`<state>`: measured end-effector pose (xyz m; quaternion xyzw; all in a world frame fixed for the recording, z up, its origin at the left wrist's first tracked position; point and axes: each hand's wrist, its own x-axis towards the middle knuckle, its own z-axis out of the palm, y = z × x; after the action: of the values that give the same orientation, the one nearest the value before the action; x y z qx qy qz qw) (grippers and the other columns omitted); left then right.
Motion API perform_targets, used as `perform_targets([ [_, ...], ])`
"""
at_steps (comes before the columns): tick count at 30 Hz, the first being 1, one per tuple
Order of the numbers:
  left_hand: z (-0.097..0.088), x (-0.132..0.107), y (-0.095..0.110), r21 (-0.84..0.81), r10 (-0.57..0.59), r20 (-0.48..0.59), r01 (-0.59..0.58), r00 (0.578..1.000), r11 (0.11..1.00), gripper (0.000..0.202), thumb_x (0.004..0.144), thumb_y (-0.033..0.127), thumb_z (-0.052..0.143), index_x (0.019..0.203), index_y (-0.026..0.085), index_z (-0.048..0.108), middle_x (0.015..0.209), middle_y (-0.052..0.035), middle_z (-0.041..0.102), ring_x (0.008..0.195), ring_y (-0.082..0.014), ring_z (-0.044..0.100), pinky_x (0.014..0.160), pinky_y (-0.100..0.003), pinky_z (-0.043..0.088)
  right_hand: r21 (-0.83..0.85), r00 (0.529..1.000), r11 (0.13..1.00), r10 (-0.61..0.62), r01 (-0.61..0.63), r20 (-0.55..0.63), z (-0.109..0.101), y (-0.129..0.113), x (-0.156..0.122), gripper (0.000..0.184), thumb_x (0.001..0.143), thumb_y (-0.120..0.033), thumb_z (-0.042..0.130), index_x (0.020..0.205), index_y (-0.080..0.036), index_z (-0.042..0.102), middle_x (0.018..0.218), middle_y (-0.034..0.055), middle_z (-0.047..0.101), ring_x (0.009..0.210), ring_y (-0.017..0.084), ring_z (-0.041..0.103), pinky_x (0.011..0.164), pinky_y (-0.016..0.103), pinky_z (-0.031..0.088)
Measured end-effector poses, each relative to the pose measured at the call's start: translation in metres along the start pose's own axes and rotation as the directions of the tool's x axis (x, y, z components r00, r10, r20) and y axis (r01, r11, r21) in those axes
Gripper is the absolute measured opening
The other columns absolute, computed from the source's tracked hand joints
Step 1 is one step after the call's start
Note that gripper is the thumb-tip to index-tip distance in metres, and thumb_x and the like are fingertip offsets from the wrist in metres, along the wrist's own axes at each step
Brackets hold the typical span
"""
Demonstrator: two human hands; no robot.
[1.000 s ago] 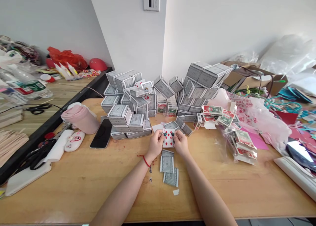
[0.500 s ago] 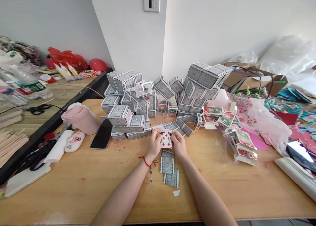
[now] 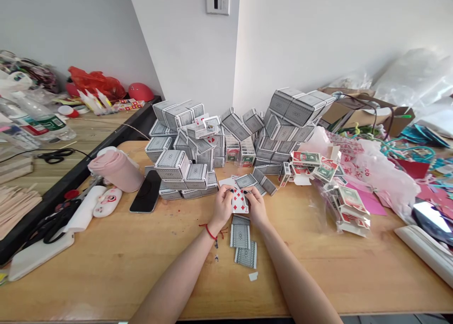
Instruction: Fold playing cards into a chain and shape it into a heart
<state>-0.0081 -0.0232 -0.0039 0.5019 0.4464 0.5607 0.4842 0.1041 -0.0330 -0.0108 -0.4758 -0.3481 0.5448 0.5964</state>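
Note:
My left hand (image 3: 222, 207) and my right hand (image 3: 255, 207) meet at the middle of the wooden table (image 3: 123, 253), both closed on one red diamonds playing card (image 3: 239, 201), held face up between them. A red string circles my left wrist. Just below my hands lie face-down grey-backed cards (image 3: 240, 234), with one more card (image 3: 247, 255) set lower. Beyond my fingers more loose cards (image 3: 247, 181) lie against a big heap of grey card boxes (image 3: 198, 147).
A black phone (image 3: 147, 198), a pink roll (image 3: 115, 169) and scissors (image 3: 49, 225) lie at the left. Red-and-green card packs (image 3: 314, 166) and plastic bags (image 3: 371, 173) crowd the right. A small white scrap (image 3: 252, 276) sits near the front edge.
The card has turned a little in my fingers and my hands shifted slightly away from me. Nothing else on the table moved.

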Motion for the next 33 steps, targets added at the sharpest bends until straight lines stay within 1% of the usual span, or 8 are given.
perform_targets([
  [3,-0.001,0.001,0.0,-0.009,-0.009,-0.001,0.009,1.0,1.0,0.01,0.07,0.014,0.042,0.074,0.017,0.051,0.068,0.0012,0.05,0.058,-0.0093,0.043,0.053,-0.02,0.036,0.057,1.0,0.998,0.011,-0.012,0.019,0.001,-0.003,-0.001,0.012,0.064,-0.027,0.052,0.074,-0.02,0.053,0.058,-0.0052,0.046,0.046,0.009,0.037,0.043,0.019,0.033],
  [8,0.0,0.004,0.007,-0.141,-0.105,0.077,0.115,0.992,0.983,0.006,0.068,0.018,0.042,0.066,0.017,0.048,0.064,0.0017,0.044,0.052,-0.0085,0.039,0.049,-0.02,0.033,0.097,0.999,0.995,0.004,-0.008,0.04,0.003,-0.011,-0.004,0.006,0.062,-0.024,0.053,0.067,-0.02,0.051,0.061,-0.0039,0.048,0.05,0.01,0.04,0.046,0.02,0.036],
  [14,-0.001,0.003,0.01,-0.16,-0.106,0.052,0.113,0.993,0.981,0.004,0.065,0.019,0.043,0.063,0.017,0.046,0.06,0.003,0.043,0.05,-0.008,0.036,0.047,-0.02,0.029,0.175,0.989,0.981,0.059,-0.082,0.136,0.0,-0.016,-0.006,0.005,0.062,-0.023,0.054,0.064,-0.019,0.052,0.061,-0.002,0.052,0.051,0.011,0.046,0.048,0.022,0.039],
  [19,-0.005,0.002,0.009,-0.077,-0.063,0.122,0.073,0.991,0.994,0.008,0.064,0.017,0.043,0.065,0.017,0.05,0.058,0.0037,0.044,0.049,-0.0077,0.036,0.047,-0.02,0.029,0.246,0.945,0.93,0.21,-0.272,0.252,-0.003,-0.019,-0.004,0.016,0.069,-0.033,0.058,0.073,-0.017,0.056,0.058,-0.0002,0.056,0.048,0.012,0.051,0.046,0.024,0.043],
  [23,-0.009,0.002,0.016,-0.02,-0.025,0.194,0.029,0.981,0.999,0.009,0.064,0.017,0.043,0.064,0.016,0.051,0.061,0.002,0.048,0.053,-0.0087,0.039,0.05,-0.02,0.031,0.142,0.887,0.927,0.274,-0.346,0.371,-0.01,-0.021,-0.004,0.025,0.064,-0.034,0.069,0.071,-0.017,0.054,0.059,-0.0019,0.055,0.046,0.01,0.052,0.044,0.023,0.045],
  [26,-0.013,0.003,0.02,-0.017,-0.044,0.254,0.05,0.966,0.999,0.01,0.065,0.018,0.043,0.062,0.016,0.052,0.057,0.0021,0.047,0.05,-0.0085,0.037,0.048,-0.02,0.03,0.05,0.838,0.932,0.298,-0.359,0.458,-0.014,-0.021,-0.003,0.029,0.063,-0.038,0.071,0.066,-0.017,0.051,0.051,-0.0051,0.049,0.038,0.007,0.046,0.036,0.019,0.041],
  [28,-0.016,0.005,0.02,-0.044,-0.062,0.285,0.077,0.957,0.996,0.011,0.065,0.02,0.045,0.064,0.016,0.054,0.056,0.0021,0.047,0.048,-0.0082,0.036,0.046,-0.02,0.029,0.026,0.845,0.948,0.27,-0.318,0.461,-0.015,-0.02,-0.003,0.031,0.063,-0.039,0.07,0.064,-0.017,0.049,0.048,-0.0065,0.046,0.035,0.005,0.041,0.033,0.016,0.035],
  [33,-0.017,0.01,0.011,-0.146,-0.125,0.254,0.166,0.959,0.975,0.025,0.068,0.023,0.045,0.083,0.014,0.063,0.076,-0.0042,0.061,0.059,-0.0122,0.049,0.052,-0.022,0.036,-0.013,0.95,0.994,0.105,-0.106,0.294,-0.012,-0.015,0.0,0.033,0.064,-0.044,0.067,0.061,-0.018,0.047,0.045,-0.0092,0.042,0.028,0.002,0.03,0.026,0.014,0.026],
])
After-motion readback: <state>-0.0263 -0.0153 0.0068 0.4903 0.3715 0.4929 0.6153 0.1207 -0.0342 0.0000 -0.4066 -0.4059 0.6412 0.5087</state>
